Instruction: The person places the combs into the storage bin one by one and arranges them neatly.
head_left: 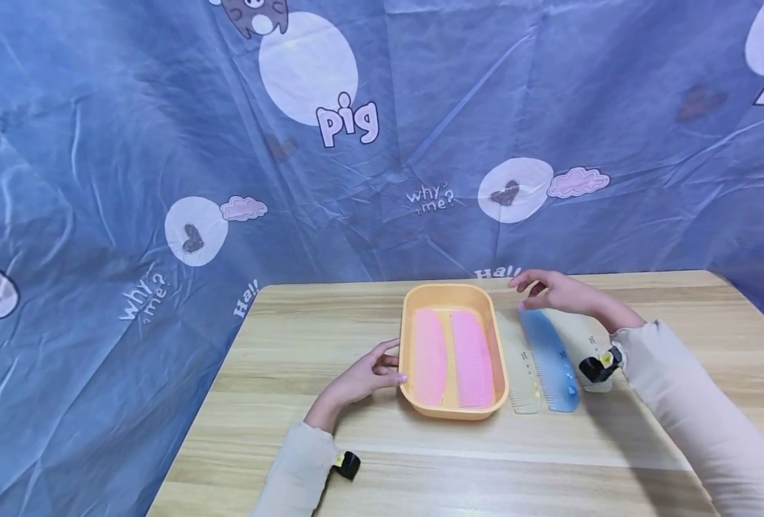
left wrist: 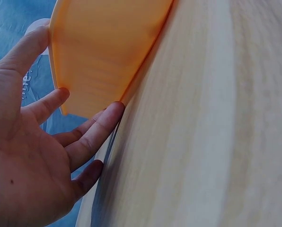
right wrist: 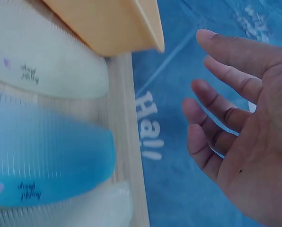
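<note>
A shallow orange plastic tray (head_left: 454, 413) stands on the table with two pink combs in it, a paler one (head_left: 430, 359) on the left and a brighter one (head_left: 472, 359) on the right. My left hand (head_left: 362, 375) touches the tray's left side, thumb at the rim and fingertips against the outer wall. Over the far end of a blue comb (head_left: 550, 359), my right hand (head_left: 559, 293) hovers with loosely bent fingers and holds nothing. Pale translucent combs lie on either side of the blue one, one (head_left: 523, 373) beside the tray, the other (head_left: 569, 324) partly under my right forearm.
The wooden table (head_left: 278, 402) bears everything. Along its far edge hangs a blue printed cloth (head_left: 388, 237). Black wrist cameras sit on the left (head_left: 348, 465) and right (head_left: 598, 368) sleeves.
</note>
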